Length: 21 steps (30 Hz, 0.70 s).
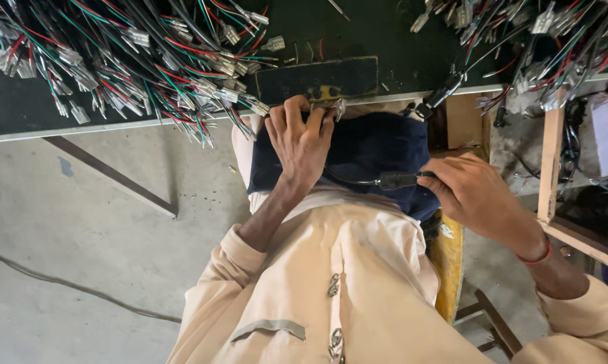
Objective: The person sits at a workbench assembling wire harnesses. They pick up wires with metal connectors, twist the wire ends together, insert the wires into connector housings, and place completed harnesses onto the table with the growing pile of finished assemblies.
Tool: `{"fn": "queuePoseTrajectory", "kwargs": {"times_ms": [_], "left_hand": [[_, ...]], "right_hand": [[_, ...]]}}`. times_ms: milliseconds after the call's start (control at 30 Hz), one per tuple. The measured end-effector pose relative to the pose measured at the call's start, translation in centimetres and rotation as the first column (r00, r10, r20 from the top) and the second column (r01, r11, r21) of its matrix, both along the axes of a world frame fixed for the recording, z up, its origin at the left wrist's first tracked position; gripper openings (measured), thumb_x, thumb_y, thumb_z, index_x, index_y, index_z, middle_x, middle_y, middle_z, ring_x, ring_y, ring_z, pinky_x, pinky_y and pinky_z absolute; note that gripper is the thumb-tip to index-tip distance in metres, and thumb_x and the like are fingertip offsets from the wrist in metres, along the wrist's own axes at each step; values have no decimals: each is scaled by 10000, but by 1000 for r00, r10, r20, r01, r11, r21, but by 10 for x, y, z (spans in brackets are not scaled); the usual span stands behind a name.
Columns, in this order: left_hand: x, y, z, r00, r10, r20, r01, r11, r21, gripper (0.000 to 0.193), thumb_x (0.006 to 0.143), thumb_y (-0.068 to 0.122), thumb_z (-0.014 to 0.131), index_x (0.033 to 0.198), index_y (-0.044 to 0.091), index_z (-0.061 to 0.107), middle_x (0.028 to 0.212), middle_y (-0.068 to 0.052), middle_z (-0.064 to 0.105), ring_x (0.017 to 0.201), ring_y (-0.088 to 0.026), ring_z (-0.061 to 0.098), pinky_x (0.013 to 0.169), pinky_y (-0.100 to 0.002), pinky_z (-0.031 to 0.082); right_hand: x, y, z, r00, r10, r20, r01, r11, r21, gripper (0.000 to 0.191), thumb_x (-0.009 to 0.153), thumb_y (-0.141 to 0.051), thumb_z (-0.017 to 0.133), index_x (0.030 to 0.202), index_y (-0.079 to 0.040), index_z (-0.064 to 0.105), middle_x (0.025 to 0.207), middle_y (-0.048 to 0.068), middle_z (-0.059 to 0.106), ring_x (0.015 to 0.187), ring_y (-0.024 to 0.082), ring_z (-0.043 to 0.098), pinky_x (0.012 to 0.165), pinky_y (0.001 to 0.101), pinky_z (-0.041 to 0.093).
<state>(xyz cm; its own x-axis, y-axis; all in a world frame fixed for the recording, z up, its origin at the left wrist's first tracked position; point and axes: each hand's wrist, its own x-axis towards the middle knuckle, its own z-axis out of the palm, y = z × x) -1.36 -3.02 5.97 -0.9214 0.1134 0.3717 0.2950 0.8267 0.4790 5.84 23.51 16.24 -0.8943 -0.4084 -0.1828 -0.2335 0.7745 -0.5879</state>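
Note:
My left hand [300, 138] is curled at the table's front edge, pinching a small metal terminal [335, 108] just below a black block with yellow marks [317, 79]. My right hand [472, 197], with a red band at the wrist, grips a black cable plug [398, 180] over my lap. A thin black wire [351, 180] runs from under my left hand to that plug. Both hands are above a dark blue cloth [378, 145] on my lap.
Heaps of red, green and black wires with clear connectors lie on the dark table at the left [135, 61] and right [539, 34]. A wooden frame [550, 162] stands at the right, a yellow seat [446, 263] is under me, and a cable [68, 286] crosses the concrete floor.

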Motion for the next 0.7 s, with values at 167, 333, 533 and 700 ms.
{"fn": "queuePoseTrajectory", "kwargs": {"times_ms": [167,333,533,700], "left_hand": [[0,6,-6,999,40,-33,-39,999,23,218,824,189,848,990,120,724,1100,-36,547,999,-271,508,859,-441,393],[1,8,-8,999,7,-43,-6,1000,29,153,832,125,828,935,94,719,1129,-47,561,1027,-274,515,871,-433,390],[3,6,-5,999,45,-29,-43,996,81,118,778,114,800,866,81,729,1182,-69,552,1105,-303,507,970,-462,385],[2,6,0,998,41,40,-44,996,81,137,741,132,809,837,75,730,1191,-71,539,1109,-313,498,967,-468,379]], "right_hand": [[0,1,0,1000,4,-6,-4,1000,11,197,948,-221,653,947,-25,641,815,131,677,812,357,650,778,455,481],[1,2,3,1000,0,23,-1,999,40,204,950,-229,654,959,-26,650,819,119,684,805,333,659,781,442,485],[0,3,7,1000,10,-21,-10,1000,22,204,949,-232,655,961,-28,651,872,125,691,847,347,650,803,445,481],[-1,3,12,1000,7,-27,-6,1000,28,205,950,-237,653,960,-33,653,889,114,706,848,339,661,801,441,484]]}}
